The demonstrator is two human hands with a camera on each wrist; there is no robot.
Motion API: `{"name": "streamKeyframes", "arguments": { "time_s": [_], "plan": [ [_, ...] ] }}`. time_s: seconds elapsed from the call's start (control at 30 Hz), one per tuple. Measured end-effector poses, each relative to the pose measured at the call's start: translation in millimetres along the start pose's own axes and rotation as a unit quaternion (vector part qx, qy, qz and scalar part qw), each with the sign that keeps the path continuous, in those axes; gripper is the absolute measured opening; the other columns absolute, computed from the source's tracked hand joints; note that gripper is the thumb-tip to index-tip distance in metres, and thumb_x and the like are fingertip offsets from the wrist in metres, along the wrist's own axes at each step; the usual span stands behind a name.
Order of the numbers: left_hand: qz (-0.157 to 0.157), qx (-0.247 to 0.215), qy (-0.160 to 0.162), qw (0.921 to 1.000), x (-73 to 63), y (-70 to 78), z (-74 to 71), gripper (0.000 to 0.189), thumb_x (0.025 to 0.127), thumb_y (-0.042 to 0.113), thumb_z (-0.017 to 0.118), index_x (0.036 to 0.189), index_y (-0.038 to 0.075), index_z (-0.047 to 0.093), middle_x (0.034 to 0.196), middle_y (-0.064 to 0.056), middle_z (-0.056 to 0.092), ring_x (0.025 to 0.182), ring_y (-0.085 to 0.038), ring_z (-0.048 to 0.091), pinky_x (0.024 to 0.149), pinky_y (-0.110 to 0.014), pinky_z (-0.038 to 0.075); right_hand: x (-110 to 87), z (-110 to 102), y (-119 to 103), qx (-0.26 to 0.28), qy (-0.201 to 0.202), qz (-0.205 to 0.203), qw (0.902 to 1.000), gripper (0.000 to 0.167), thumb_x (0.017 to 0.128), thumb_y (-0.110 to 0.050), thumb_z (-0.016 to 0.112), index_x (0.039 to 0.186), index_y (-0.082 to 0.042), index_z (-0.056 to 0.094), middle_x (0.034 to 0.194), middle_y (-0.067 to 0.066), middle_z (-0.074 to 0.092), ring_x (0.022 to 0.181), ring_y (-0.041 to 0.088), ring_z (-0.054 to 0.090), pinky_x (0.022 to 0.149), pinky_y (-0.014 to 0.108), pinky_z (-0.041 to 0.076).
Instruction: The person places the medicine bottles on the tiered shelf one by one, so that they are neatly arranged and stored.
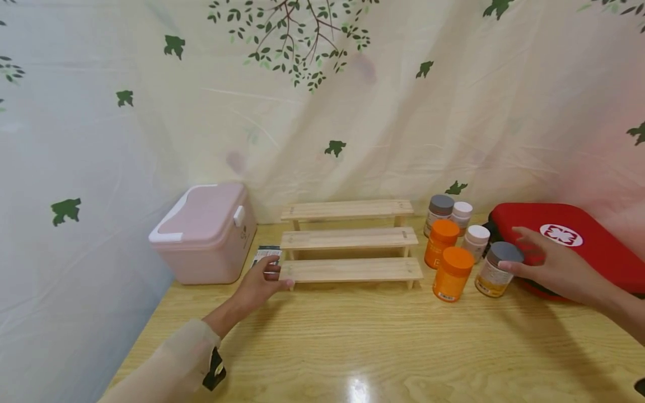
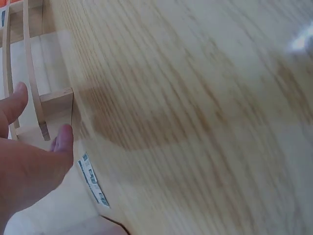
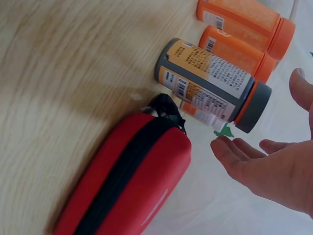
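Observation:
A three-tier wooden stand (image 1: 351, 270) is on the table, and my left hand (image 1: 259, 288) is at the left end of its lowest step. In the left wrist view, the thumb and fingers of that hand (image 2: 34, 164) are spread around the step's end; whether they touch it I cannot tell. My right hand (image 1: 559, 266) hovers by a grey-capped bottle (image 1: 496, 271) with a yellow-and-white label. The right wrist view shows the hand (image 3: 274, 171) apart from the bottle's cap (image 3: 253, 106), thumb and fingers spread, holding nothing.
Two orange bottles (image 1: 454, 274), two white-capped bottles (image 1: 476, 244) and another grey-capped bottle (image 1: 439, 211) cluster right of the stand. A red first-aid case (image 1: 534, 218) lies behind my right hand. A pink lidded box (image 1: 201, 257) and a printed packet (image 1: 267, 254) are at the left.

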State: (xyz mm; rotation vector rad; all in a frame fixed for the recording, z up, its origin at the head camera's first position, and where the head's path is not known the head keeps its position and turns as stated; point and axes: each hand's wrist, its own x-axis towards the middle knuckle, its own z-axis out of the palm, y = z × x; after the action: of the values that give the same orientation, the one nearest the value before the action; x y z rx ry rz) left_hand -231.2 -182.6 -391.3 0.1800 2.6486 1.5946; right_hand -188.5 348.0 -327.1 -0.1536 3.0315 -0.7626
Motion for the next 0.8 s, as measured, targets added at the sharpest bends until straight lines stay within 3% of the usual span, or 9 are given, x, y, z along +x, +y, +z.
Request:
{"name": "streamKeyframes", "arguments": {
  "time_s": [0.33, 0.53, 0.7, 0.8],
  "plan": [
    [-0.027, -0.054, -0.035, 0.9975, 3.7, -5.2, -0.3, 0.073, 0.089, 0.009, 0.070, 0.149, 0.002, 0.029, 0.136, -0.031, 0.044, 0.123, -0.042, 0.048, 0.095, -0.044, 0.049, 0.3, 10, 12, 0.006, 0.001, -0.022, 0.9997, 0.083, 0.087, -0.040, 0.069, 0.142, 0.009, 0.031, 0.125, 0.037, 0.047, 0.106, 0.053, 0.050, 0.077, 0.055, 0.054],
    [-0.027, -0.054, -0.039, 0.9975, 5.7, -8.7, -0.5, 0.069, 0.090, 0.010, 0.068, 0.149, 0.003, 0.031, 0.136, -0.031, 0.045, 0.127, -0.042, 0.045, 0.098, -0.043, 0.047, 1.5, 14, 14, 0.020, 0.020, -0.033, 0.9990, 0.074, 0.089, -0.034, 0.068, 0.139, 0.008, 0.033, 0.123, 0.035, 0.049, 0.106, 0.053, 0.050, 0.078, 0.053, 0.054],
    [-0.031, -0.047, -0.038, 0.9977, 7.1, -9.4, 1.0, 0.065, 0.090, 0.011, 0.069, 0.146, 0.005, 0.037, 0.129, -0.027, 0.052, 0.118, -0.035, 0.052, 0.089, -0.035, 0.052, 2.6, 21, 17, 0.030, 0.050, -0.035, 0.9977, 0.068, 0.090, -0.032, 0.069, 0.134, 0.008, 0.037, 0.119, 0.035, 0.051, 0.103, 0.054, 0.053, 0.075, 0.047, 0.056],
    [-0.036, -0.053, -0.036, 0.9973, 7.3, -9.0, 2.2, 0.062, 0.090, 0.009, 0.068, 0.145, 0.005, 0.040, 0.126, -0.025, 0.055, 0.112, -0.031, 0.056, 0.083, -0.030, 0.053, 2.5, 23, 18, 0.040, 0.063, -0.030, 0.9968, 0.066, 0.090, -0.033, 0.069, 0.132, 0.007, 0.039, 0.118, 0.034, 0.052, 0.103, 0.054, 0.054, 0.077, 0.051, 0.055]
  ]
}}
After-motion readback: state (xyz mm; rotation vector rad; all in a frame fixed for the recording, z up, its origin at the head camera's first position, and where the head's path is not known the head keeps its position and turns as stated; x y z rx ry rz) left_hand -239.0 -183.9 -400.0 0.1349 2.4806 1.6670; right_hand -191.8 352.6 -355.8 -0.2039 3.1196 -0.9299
